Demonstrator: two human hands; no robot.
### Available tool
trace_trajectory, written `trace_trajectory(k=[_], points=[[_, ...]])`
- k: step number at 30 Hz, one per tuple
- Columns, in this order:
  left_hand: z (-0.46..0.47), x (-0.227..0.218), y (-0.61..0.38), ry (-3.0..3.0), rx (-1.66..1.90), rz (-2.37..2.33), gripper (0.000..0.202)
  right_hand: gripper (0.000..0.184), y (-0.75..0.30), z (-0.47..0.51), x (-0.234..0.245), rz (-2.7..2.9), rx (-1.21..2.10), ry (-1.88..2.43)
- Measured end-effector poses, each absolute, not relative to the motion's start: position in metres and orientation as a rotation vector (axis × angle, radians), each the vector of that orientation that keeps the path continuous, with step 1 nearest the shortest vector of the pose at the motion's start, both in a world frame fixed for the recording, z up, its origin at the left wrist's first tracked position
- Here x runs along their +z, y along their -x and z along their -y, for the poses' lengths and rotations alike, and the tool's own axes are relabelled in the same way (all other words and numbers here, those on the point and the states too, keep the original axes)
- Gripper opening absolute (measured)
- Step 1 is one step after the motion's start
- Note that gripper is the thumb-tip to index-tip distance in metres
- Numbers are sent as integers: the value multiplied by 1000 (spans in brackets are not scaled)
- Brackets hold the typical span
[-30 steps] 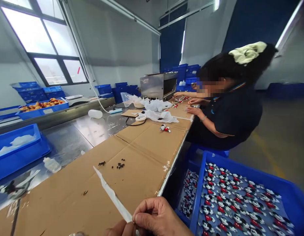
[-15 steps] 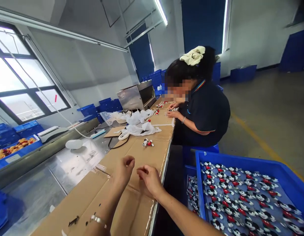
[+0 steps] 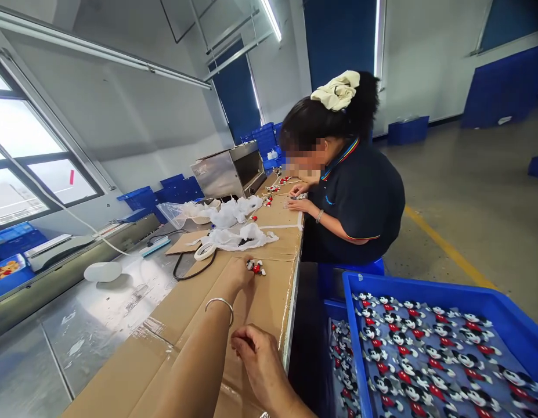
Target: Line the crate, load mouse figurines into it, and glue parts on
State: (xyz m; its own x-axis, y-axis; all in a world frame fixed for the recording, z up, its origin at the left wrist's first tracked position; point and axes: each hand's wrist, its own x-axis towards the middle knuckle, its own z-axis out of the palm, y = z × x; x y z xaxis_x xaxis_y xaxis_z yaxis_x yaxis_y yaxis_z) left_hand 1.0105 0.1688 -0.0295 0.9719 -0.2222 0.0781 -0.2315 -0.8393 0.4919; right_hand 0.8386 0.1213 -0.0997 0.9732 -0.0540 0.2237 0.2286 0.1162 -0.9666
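Note:
A small mouse figurine (image 3: 256, 267), black, white and red, lies on the cardboard-covered table. My left hand (image 3: 239, 275) reaches out to it, its fingertips at the figurine's head side; the back of the hand hides most of the fingers, so I cannot see whether they grip it. Closer to me, my right hand (image 3: 256, 348) hovers above the cardboard by the table's edge. Its fingers are curled in towards the thumb, and whatever may be between them is hidden.
A blue tray (image 3: 351, 325) with rows of similar figurines stands at the right. White plastic bags (image 3: 238, 212), a tape roll (image 3: 205, 251) and a metal box (image 3: 220, 174) are farther along the table. A co-worker (image 3: 360, 186) sits at its right side, handling small parts.
My left hand has moved forward from beside my right hand to the figurine. My right hand stays curled near the table's edge. The view has turned slightly to the right.

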Motion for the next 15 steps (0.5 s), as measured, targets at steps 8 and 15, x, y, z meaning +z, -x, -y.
trace_trajectory(k=[8, 15], points=[[-204, 23, -952, -2237, 138, 96, 19, 28, -846, -123, -107, 132, -138, 1261], [-258, 109, -752, -2003, 305, 7, 30, 52, -818, -118, -86, 158, 69, 1016]])
